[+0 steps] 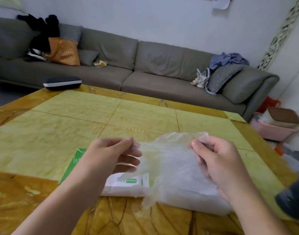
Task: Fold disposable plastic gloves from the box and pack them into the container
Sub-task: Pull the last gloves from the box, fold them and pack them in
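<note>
Head view: a person holds one clear plastic glove point(164, 160) spread in the air between both hands, above the near part of a yellow stone table point(77, 119).
Left hand point(109, 155): thumb and forefinger are pinched together on the glove's left edge; the other fingers lie loosely curled beneath.
Right hand point(218, 161): fingers are curled round the glove's right edge, thumb pressing the film against them.
Glove position: it hangs slack, its lower part trailing down onto a white packet point(128, 189) lying on the table just below.
Box: a green box point(74, 163) lies flat beside the left wrist, partly hidden by the forearm.
Container: I cannot tell which thing it is; a dark object point(293, 200) at the right edge is cut off.
Risk, slipping: the film is thin and slick, so a light pinch could let one edge slide free and the glove collapse.
Risk, crooked fold: the glove is crumpled, so folding it before flattening would likely trap wrinkles and air.
Risk, snagging: the trailing fingers may catch on the packet and drag it.
</note>
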The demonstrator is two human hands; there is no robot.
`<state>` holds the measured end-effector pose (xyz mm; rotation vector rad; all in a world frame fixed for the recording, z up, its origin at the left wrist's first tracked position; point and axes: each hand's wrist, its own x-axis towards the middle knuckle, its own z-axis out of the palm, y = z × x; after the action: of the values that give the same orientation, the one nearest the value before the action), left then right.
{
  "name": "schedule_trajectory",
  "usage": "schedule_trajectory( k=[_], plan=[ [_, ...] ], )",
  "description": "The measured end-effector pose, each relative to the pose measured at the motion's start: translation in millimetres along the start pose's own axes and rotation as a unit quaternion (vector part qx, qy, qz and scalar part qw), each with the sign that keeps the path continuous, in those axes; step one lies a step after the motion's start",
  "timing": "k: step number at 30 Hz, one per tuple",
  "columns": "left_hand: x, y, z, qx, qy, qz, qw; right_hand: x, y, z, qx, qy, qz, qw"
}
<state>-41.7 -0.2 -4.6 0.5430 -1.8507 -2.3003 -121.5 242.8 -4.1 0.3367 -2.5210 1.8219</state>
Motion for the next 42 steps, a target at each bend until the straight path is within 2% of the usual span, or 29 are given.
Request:
schedule_trajectory(
  k=[3, 7, 11, 15, 16, 19, 21, 22, 24, 26, 27, 29, 31, 32, 35, 40, 42],
  plan=[
    [2, -3, 2, -0.038, -0.016, 0.001, 0.999, 1, 2, -2, 0.011, 0.024, -0.009, 1.0],
    [-3, -9, 8, 0.088, -0.083, 0.032, 0.992, 2, 3, -5, 0.034, 0.041, -0.017, 0.998],
    [0, -14, 10, -0.023, -0.04, 0.044, 0.998, 0, 2, -9, 0.061, 0.051, -0.005, 0.997],
    [0, -15, 16, -0.108, -0.042, 0.038, 0.993, 0, 0, -9, 0.088, 0.057, 0.003, 0.994],
    [0, -15, 16, -0.088, -0.053, 0.036, 0.994, 0, 1, -9, 0.091, 0.059, 0.001, 0.994],
    [-6, -15, 18, 0.072, -0.115, 0.043, 0.99, 1, 3, -9, 0.082, 0.062, -0.004, 0.995],
    [-7, -14, 18, 0.1, -0.094, 0.067, 0.988, 2, 4, -10, 0.08, 0.07, -0.001, 0.994],
    [-6, -15, 17, 0.071, -0.07, 0.073, 0.992, 2, 4, -10, 0.084, 0.077, 0.002, 0.994],
    [-3, -15, 15, -0.053, -0.036, 0.054, 0.997, 2, 4, -10, 0.105, 0.089, 0.012, 0.99],
    [0, -16, 16, -0.145, -0.051, 0.029, 0.988, 2, 4, -10, 0.131, 0.098, 0.023, 0.986],
    [0, -17, 17, -0.147, -0.076, 0.019, 0.986, 2, 4, -9, 0.139, 0.1, 0.027, 0.985],
    [-4, -20, 22, -0.065, -0.123, -0.006, 0.99, 2, 5, -7, 0.143, 0.103, 0.032, 0.984],
    [-9, -23, 25, 0.044, -0.134, -0.001, 0.99, 2, 5, -4, 0.134, 0.1, 0.032, 0.985],
    [-10, -22, 26, 0.063, -0.129, 0.009, 0.99, 2, 4, -4, 0.13, 0.099, 0.031, 0.986],
    [-9, -23, 21, 0.013, -0.106, 0.032, 0.994, 3, 5, -6, 0.125, 0.118, 0.026, 0.985],
    [-8, -21, 27, -0.104, -0.059, 0.026, 0.992, 4, 4, -7, 0.143, 0.15, 0.021, 0.978],
    [-8, -20, 25, -0.13, -0.069, 0.019, 0.989, 4, 3, -6, 0.146, 0.16, 0.019, 0.976]
  ],
)
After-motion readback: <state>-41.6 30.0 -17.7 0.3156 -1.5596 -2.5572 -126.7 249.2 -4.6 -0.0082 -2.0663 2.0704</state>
